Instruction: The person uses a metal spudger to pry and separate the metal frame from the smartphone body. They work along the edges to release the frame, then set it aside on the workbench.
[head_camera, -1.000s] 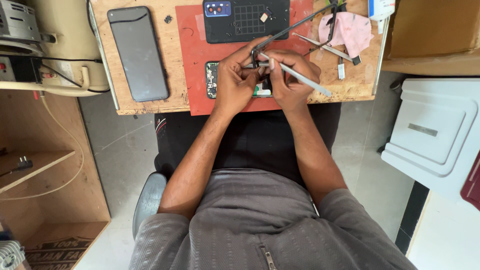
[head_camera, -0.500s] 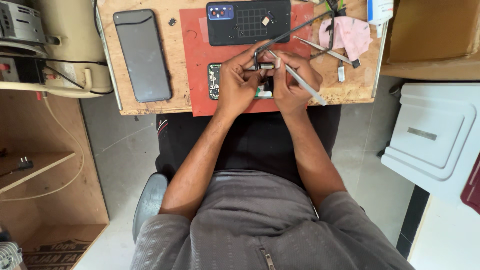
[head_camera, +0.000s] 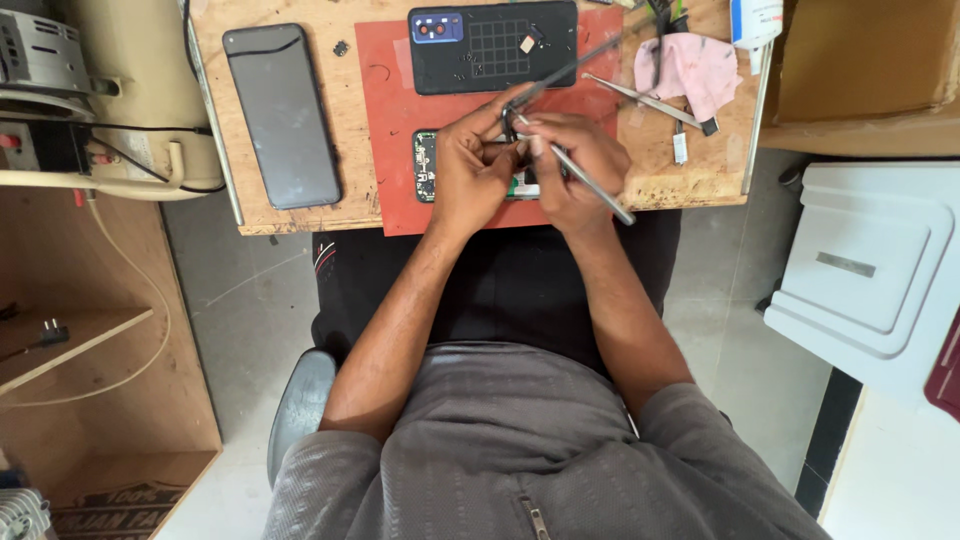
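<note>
On the red mat (head_camera: 390, 150), the left hand (head_camera: 470, 165) steadies an opened phone (head_camera: 428, 165); the right hand (head_camera: 575, 165) pinches grey tweezers (head_camera: 590, 185) over it. A white bottle (head_camera: 755, 20) stands top right, beside a brown cardboard box (head_camera: 870, 60).

Rough plywood board (head_camera: 300, 215), matt red mat (head_camera: 390, 110), shiny metal tweezers (head_camera: 590, 180).

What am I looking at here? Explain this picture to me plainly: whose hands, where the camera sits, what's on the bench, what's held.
The camera sits on a person's head and looks down at their lap and a small wooden bench. There is no machine, only two bare hands. The left hand steadies an opened phone lying on a red mat. The right hand holds a thin metal tool over it. Nearby lie a grey phone, a dark back cover, tweezers and a pink cloth.
</note>
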